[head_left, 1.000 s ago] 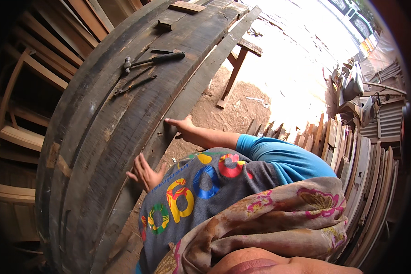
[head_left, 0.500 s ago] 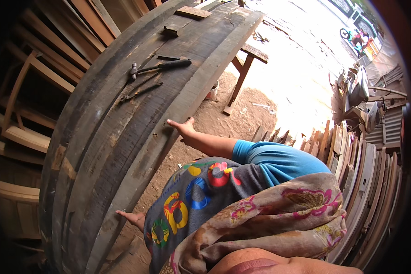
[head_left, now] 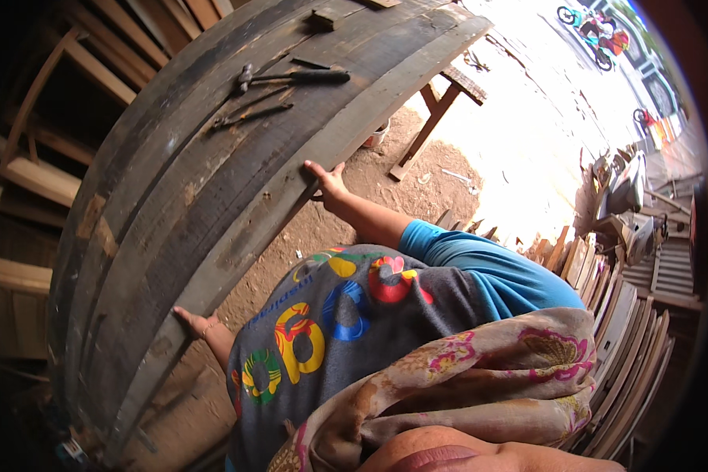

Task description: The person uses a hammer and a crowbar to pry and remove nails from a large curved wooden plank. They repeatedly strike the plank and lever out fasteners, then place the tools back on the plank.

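Note:
A long grey plank (head_left: 244, 228) forms the near edge of a broad, dark, weathered wooden bench top (head_left: 181, 228). My right hand (head_left: 328, 182) grips this plank midway along, thumb on the upper face and fingers curled around the edge. Lower down the same plank, my left hand (head_left: 200, 324) holds the edge too, with a digit laid over the top; its other fingers are mostly hidden. Beyond my right hand, a hammer (head_left: 299, 77) with a black handle lies on the bench. Pincers (head_left: 252, 116) rest next to it, and a thin dark bar (head_left: 311, 63) lies just past the hammer.
Small wood blocks (head_left: 322, 20) sit on the bench's far end. Curved wooden frames (head_left: 35, 181) crowd the left side. A small wooden trestle (head_left: 436, 118) stands beside a bucket (head_left: 376, 135). Many boards (head_left: 621, 346) are stacked on the right. A motorbike (head_left: 594, 35) is outside.
My view has shifted, so the bench and tools sit higher in the picture. Both hands stay on the plank's edge. Outside, the motorbike has moved and a red one has come into view.

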### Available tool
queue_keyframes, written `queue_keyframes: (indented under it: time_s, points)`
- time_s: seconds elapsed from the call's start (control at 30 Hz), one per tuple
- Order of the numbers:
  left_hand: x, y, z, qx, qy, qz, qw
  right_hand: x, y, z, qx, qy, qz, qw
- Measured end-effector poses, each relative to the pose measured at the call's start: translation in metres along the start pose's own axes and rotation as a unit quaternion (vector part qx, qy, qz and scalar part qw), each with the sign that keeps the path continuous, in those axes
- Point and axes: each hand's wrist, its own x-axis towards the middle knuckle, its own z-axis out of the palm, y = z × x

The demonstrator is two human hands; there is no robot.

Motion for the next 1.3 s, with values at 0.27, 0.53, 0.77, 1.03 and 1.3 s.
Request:
queue_keyframes:
  time_s: [0.27,0.53,0.77,1.03,1.3]
  points:
    - [-0.027,-0.007,-0.006,-0.076,0.019,-0.002,0.997,0.015,0.021,-0.024,0.026,-0.065,-0.033,0.997]
    - [-0.029,-0.035,-0.028,-0.115,-0.037,0.028,0.992,0.029,0.032,-0.056,0.055,-0.18,-0.056,0.98]
    - [0.009,-0.057,-0.053,-0.159,-0.072,-0.027,0.984,0.043,0.028,-0.055,0.08,-0.234,-0.029,0.969]
    - [-0.024,0.018,-0.02,-0.076,0.109,-0.068,0.989,0.047,0.027,-0.064,0.061,-0.187,-0.042,0.98]
    - [0.012,0.023,-0.014,-0.046,0.14,-0.098,0.984,0.041,0.023,-0.058,0.068,-0.22,-0.04,0.972]
